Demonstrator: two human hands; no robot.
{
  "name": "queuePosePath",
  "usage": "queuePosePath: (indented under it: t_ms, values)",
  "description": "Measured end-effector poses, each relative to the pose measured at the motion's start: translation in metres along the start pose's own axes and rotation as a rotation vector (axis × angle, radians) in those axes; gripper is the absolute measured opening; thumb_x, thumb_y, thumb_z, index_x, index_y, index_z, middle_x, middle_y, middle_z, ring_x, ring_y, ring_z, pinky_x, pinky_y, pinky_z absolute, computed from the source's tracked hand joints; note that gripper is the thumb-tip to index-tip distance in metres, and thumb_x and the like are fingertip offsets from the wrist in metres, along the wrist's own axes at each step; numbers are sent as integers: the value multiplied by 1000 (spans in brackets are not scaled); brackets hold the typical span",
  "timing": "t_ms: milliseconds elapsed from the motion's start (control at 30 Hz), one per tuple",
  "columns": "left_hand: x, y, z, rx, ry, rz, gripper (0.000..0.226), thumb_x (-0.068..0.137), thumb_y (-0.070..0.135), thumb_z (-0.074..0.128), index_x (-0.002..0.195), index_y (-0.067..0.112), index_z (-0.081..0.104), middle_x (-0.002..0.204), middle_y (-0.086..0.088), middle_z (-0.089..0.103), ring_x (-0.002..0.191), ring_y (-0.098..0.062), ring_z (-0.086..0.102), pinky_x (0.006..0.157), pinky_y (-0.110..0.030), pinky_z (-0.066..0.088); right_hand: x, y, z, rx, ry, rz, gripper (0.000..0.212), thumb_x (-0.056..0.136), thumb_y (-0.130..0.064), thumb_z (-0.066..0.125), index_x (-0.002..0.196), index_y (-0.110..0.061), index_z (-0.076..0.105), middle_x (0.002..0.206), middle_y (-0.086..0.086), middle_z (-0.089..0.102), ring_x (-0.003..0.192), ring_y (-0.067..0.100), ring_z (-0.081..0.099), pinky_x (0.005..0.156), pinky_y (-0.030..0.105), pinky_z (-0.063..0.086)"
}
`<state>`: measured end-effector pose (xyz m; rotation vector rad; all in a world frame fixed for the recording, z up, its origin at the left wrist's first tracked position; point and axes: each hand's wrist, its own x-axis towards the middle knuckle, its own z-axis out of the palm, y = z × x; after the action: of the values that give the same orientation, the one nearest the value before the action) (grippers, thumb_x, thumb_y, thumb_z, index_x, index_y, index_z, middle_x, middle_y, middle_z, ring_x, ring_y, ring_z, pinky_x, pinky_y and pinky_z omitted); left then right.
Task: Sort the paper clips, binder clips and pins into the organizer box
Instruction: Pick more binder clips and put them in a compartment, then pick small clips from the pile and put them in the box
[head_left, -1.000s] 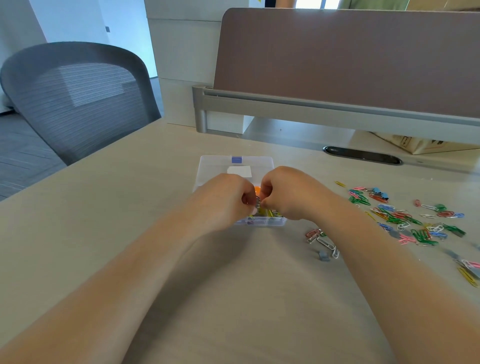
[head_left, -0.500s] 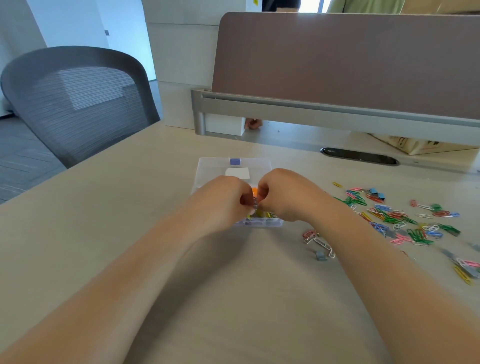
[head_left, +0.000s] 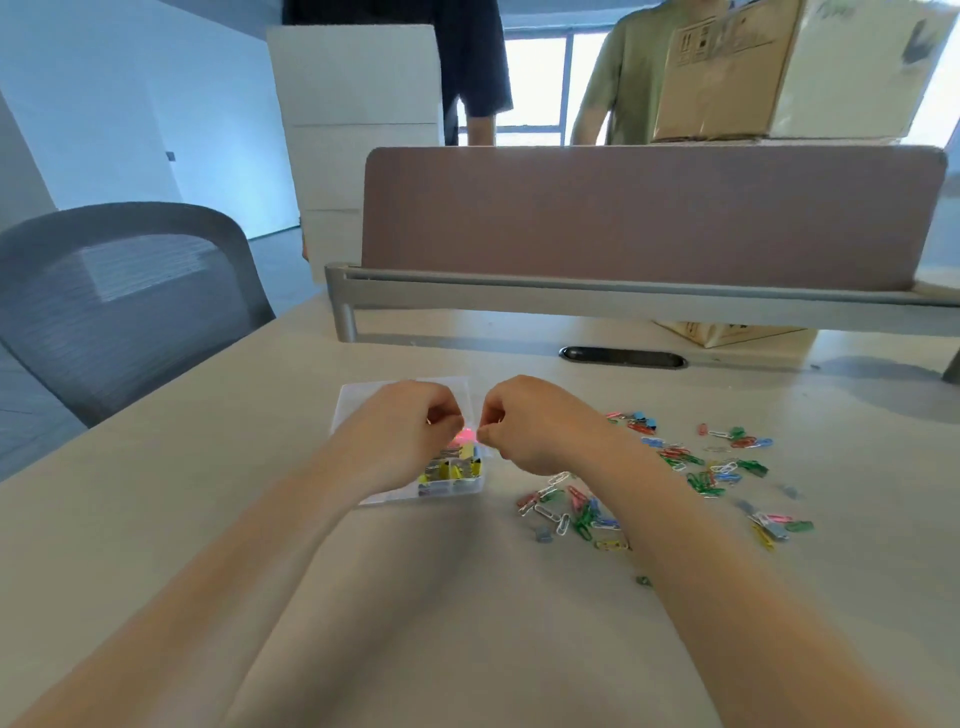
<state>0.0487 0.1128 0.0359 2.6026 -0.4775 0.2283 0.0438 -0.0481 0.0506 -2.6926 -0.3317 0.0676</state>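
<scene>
A single wide-angle camera sat on the person's head, facing forward and down across the desk (head_left: 208, 519). Both forearms ran up from the bottom corners to the left hand (head_left: 410, 431) and right hand (head_left: 530, 426) at mid-frame, near the lens, over the box (head_left: 353, 400). Loose clips (head_left: 701, 462) lay right of centre. The divider (head_left: 623, 218) spanned the upper half, with a chair (head_left: 119, 301) at the left edge.
</scene>
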Motion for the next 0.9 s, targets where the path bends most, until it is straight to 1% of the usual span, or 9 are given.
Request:
queuePosePath:
  t_ms: [67, 167, 267, 333, 433, 500, 633, 800, 900]
  values:
    - [1, 20, 5, -4, -22, 12, 19, 90, 23, 51, 79, 19, 66, 76, 5, 64, 72, -18, 61, 65, -34, 47, -17, 14, -8, -1, 6, 34, 17, 98, -26, 55, 100, -14, 68, 85, -1, 62, 84, 19, 59, 71, 29, 39]
    - [4, 52, 17, 0, -40, 75, 18, 91, 26, 52, 81, 22, 66, 79, 7, 64, 75, -15, 60, 65, -32, 46, -42, 39, -22, -21, 25, 93, 20, 98, -26, 54, 104, -13, 68, 90, 2, 63, 83, 19, 58, 71, 28, 39]
    - [11, 81, 31, -25, -72, 146, 16, 92, 27, 53, 82, 23, 66, 82, 9, 65, 77, -10, 58, 67, -29, 45, -63, 69, -33, -47, 53, 155, 22, 96, -25, 55, 93, -9, 70, 87, 5, 67, 79, 21, 61, 62, 27, 40]
    - [18, 98, 42, -41, -97, 170, 17, 92, 27, 53, 80, 25, 65, 83, 10, 65, 77, -9, 58, 69, -29, 47, -73, 89, -40, -64, 72, 196, 27, 96, -23, 55, 87, -4, 71, 85, 11, 69, 76, 23, 61, 59, 29, 41]
    - [31, 121, 59, -38, -124, 214, 18, 93, 26, 52, 88, 21, 68, 88, 10, 65, 78, -6, 58, 66, -24, 44, -80, 118, -47, -66, 99, 254, 27, 95, -23, 55, 91, -1, 72, 91, 18, 70, 71, 21, 58, 67, 38, 49]
    - [42, 133, 70, -26, -141, 229, 19, 94, 25, 51, 92, 18, 69, 92, 8, 67, 79, -6, 59, 66, -22, 44, -79, 137, -49, -69, 117, 293, 25, 95, -23, 56, 90, -4, 72, 89, 15, 70, 75, 20, 62, 73, 38, 52]
    - [68, 143, 94, 7, -168, 201, 22, 95, 21, 50, 103, 15, 70, 105, 2, 68, 87, -12, 62, 77, -27, 50, -66, 169, -51, -58, 139, 360, 22, 95, -20, 57, 90, -6, 73, 87, 10, 72, 80, 22, 66, 72, 34, 53]
    - [105, 142, 126, 64, -174, 143, 29, 96, 17, 49, 122, 18, 63, 124, 0, 62, 107, -16, 59, 91, -27, 46, -28, 199, -49, -52, 155, 403, 17, 90, -13, 58, 92, -10, 74, 93, 6, 73, 82, 20, 67, 76, 35, 58]
    - [130, 139, 143, 121, -161, 135, 37, 95, 14, 51, 131, 20, 57, 133, -2, 54, 117, -18, 55, 99, -32, 44, -3, 210, -47, -57, 159, 407, 18, 92, -11, 58, 101, -11, 73, 99, 5, 71, 87, 20, 67, 80, 35, 58]
